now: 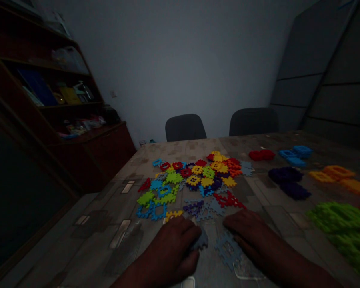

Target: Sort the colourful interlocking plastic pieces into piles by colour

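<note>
My left hand [177,246] is closed on a grey interlocking tile [201,240], pinched between thumb and fingers just above the table. To its right, my right hand [247,230] rests low over the tabletop, its fingers stretched forward and thumb apart. A grey window-frame tile [228,250] lies flat beside the right thumb; whether they touch I cannot tell. Just beyond both hands spreads a mixed pile of toothed plastic tiles [208,173]. Its nearest pieces include a purple triangular frame [194,208], grey tiles [211,209], red ones [228,199] and a yellow one [174,215].
Sorted by colour on the right are red [261,155], blue [297,154], purple [288,180], orange-yellow [337,176] and green [342,228] tile stacks. Two dark chairs [186,127] stand behind the patterned table [93,240]. A wooden shelf unit [87,148] is at left.
</note>
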Demonstrator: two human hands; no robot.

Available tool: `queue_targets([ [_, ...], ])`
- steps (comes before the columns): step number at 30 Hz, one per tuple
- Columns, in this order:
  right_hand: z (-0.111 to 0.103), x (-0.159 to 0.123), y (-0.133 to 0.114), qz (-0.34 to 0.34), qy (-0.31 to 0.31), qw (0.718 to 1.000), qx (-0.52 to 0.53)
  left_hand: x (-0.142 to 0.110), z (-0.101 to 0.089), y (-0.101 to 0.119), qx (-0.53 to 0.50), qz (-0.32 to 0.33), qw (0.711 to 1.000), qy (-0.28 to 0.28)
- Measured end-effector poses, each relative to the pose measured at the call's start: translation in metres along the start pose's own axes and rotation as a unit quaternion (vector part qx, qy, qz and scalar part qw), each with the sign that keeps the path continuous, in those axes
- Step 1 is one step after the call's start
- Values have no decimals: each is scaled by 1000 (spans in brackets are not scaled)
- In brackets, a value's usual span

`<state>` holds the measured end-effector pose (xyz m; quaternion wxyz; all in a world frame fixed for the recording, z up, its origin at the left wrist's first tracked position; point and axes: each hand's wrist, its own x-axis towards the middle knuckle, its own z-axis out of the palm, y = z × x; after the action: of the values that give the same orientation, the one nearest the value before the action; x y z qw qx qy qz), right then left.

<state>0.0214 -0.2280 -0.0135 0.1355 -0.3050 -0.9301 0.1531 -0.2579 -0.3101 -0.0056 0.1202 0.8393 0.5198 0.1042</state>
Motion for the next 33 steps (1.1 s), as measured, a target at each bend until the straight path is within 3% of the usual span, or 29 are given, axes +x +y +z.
queue_targets([
  [5, 12, -3, 17, -33, 64, 997, -32, -2, 17, -16, 18, 19, 994, 106],
  [10, 23, 3, 25, -14, 45, 998, -43, -2, 19, -14, -36, -50, 985, 163],
  [15, 11, 10, 4, -8, 6, 1000, -13, 0, 14, -4, -122, -129, 975, 132],
  [19, 4, 12, 2, -20, 4, 1000, -10, 1, 18, -8, -103, -100, 981, 133],
  [24, 17, 17, 27, 50, 7, 995, -83, 0, 23, -20, -17, -30, 987, 156],
  [28, 20, 18, 31, 68, 26, 993, -89, 3, 15, -16, -10, -33, 994, 105],
  [33, 16, 20, 13, 27, 19, 997, -64, 7, 4, -4, -3, -64, 997, 48],
])
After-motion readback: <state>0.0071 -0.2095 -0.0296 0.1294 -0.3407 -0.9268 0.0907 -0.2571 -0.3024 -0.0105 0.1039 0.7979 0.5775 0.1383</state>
